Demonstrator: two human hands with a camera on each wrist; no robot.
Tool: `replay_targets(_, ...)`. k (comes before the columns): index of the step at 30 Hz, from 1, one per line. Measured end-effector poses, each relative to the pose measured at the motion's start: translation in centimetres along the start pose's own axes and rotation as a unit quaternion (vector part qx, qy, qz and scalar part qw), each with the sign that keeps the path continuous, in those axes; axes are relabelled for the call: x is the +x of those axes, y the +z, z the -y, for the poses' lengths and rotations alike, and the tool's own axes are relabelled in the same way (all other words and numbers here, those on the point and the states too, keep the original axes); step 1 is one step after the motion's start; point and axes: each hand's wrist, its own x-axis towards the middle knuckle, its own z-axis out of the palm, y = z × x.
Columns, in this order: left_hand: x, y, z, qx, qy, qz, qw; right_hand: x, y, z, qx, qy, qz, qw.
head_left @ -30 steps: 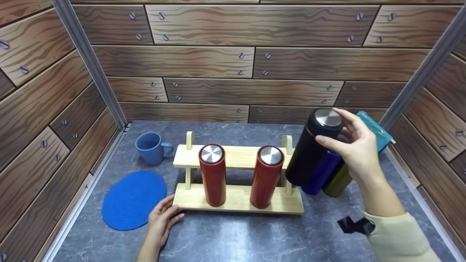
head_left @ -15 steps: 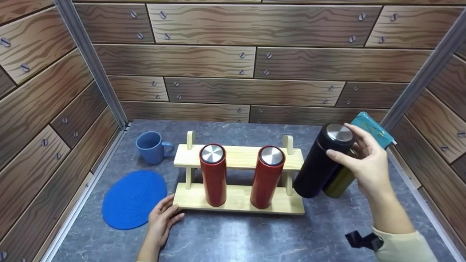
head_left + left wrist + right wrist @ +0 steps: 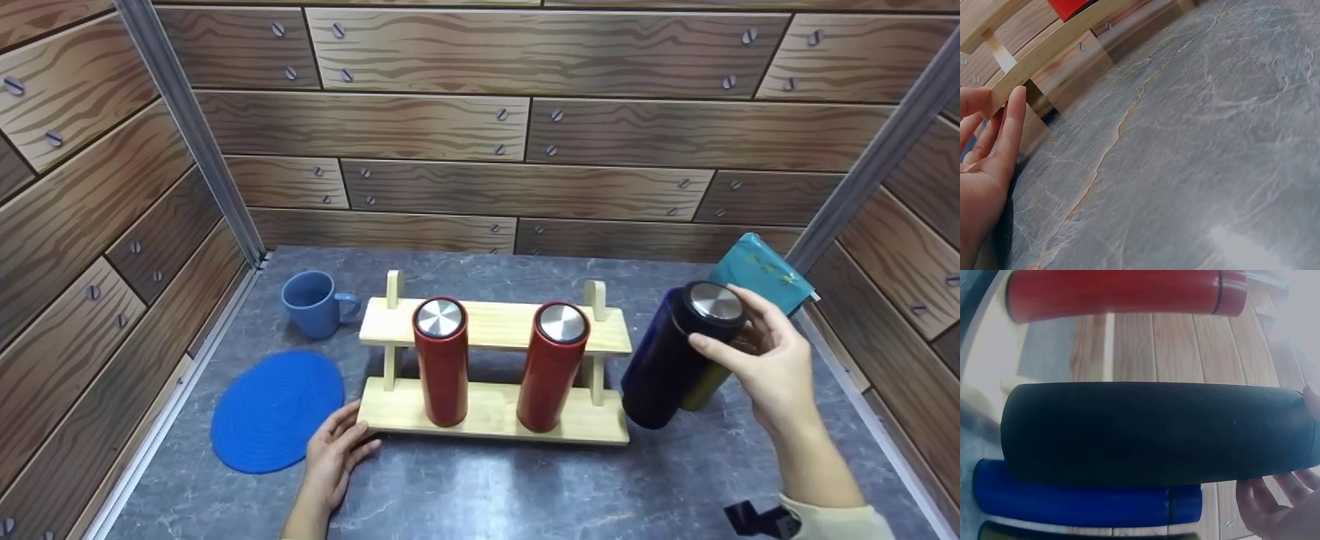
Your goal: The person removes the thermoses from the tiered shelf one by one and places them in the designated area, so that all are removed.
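Observation:
My right hand (image 3: 776, 367) grips a black thermos flask (image 3: 667, 375) with a silver-topped lid, fingers and thumb round its upper end. In the right wrist view, a blue flask (image 3: 1089, 500) stands beside the black one, which mostly covers it in the head view. An olive flask (image 3: 706, 386) shows partly behind. My left hand (image 3: 334, 454) holds the left end of a two-tier wooden rack (image 3: 487, 409), pinching the lower board's corner between thumb and fingers in the left wrist view. Two red flasks (image 3: 442, 375) stand upright on that lower board.
A blue mug (image 3: 311, 307) stands behind and left of the rack. Nearer on the left lies a round blue mat (image 3: 277, 412). A teal packet (image 3: 765, 274) is at the back right corner. Wood-patterned walls (image 3: 450, 127) enclose the grey marbled table (image 3: 480, 495).
My right hand has lowered the black flask and brought it rightward and nearer, away from the rack. It now covers most of the blue flask. My left hand stays on the rack.

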Motion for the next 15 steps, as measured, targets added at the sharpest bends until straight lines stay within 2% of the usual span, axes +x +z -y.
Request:
replay_targets(5, 0.1, 0.0, -0.1, 0.002, 0.002, 0.0, 1.0, -0.2, -1.3, -0.9, -0.026, 0.003, -0.028, 0.9993)
replay_targets(15, 0.0, 0.1, 0.0, 0.005, 0.001, -0.006, 1.0, -0.5, -3.7, -2.2, -0.044, 0.004, -0.05, 0.9978)
